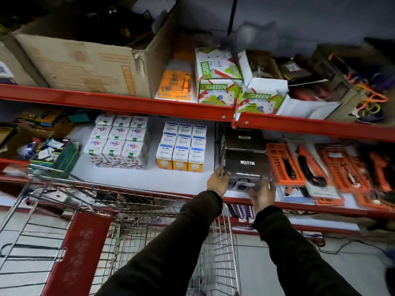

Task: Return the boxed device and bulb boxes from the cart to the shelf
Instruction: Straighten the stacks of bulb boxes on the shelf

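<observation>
Now we are seating the black cardboard device box (246,164) at the white shelf's (149,178) front edge, left hand (218,180) and right hand (262,194) gripping its lower corners; next, we judge, slide it back beside the yellow-and-white bulb boxes (181,146) and let go.

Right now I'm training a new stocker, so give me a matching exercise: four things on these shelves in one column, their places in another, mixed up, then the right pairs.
Things:
1. black Neuton box
2. green and white boxes
3. yellow-bottomed bulb boxes
4. big cardboard carton

Places:
A. upper shelf, far left
B. lower shelf, held between both hands, left hand and right hand
C. upper shelf, right of the orange package
D. lower shelf, just left of the black box

Pairs: 1-B, 2-C, 3-D, 4-A
</observation>
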A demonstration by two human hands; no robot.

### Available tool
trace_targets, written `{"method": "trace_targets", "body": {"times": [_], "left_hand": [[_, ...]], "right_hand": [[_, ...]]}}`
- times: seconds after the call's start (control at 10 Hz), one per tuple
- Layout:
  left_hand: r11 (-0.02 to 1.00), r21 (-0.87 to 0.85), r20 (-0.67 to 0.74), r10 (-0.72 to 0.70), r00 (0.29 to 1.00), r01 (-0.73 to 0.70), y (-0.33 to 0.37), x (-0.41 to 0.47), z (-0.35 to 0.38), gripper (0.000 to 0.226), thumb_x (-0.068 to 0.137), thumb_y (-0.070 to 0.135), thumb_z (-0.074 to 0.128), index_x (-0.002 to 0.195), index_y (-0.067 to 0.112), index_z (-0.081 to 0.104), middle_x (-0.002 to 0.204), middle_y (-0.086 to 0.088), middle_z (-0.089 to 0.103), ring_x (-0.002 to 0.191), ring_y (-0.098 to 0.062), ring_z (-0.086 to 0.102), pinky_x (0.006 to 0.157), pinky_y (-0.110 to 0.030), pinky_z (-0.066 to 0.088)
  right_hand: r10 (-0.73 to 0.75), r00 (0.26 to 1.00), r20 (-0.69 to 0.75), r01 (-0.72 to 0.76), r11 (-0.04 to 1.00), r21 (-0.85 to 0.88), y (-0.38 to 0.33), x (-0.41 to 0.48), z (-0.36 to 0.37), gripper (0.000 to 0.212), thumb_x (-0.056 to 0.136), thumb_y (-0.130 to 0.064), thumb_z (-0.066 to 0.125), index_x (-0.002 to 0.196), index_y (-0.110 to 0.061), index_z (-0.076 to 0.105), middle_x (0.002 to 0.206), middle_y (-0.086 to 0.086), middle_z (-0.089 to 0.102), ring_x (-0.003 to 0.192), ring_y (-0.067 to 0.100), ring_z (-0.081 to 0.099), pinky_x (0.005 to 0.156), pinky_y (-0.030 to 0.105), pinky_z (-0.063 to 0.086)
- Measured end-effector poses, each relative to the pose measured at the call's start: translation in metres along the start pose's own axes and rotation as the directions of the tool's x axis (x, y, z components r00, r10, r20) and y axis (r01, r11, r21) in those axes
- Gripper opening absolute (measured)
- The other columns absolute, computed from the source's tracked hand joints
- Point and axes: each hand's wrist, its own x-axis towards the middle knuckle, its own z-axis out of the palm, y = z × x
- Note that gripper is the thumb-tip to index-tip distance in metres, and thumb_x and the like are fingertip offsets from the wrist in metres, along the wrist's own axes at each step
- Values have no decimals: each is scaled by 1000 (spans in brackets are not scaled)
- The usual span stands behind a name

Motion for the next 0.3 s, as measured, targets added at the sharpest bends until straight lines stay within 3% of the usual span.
{"method": "trace_targets", "body": {"times": [0.2,0.3], "left_hand": [[997,77,-69,13,998,-8,1,6,9,49,95,16,55,144,20,47,136,-11,62,124,-27,59,107,-29,43],[995,96,-77,48,996,-41,1,5,11,49,96,19,56,144,20,46,139,-11,60,126,-27,58,106,-28,42]], "right_hand": [[9,998,65,-9,1000,-4,-9,10,-6,52,100,-20,57,147,-23,34,116,17,61,101,30,62,91,40,54],[14,995,96,-10,999,-48,-9,10,-8,56,98,-26,59,148,-26,33,121,18,62,102,31,62,80,37,54]]}}
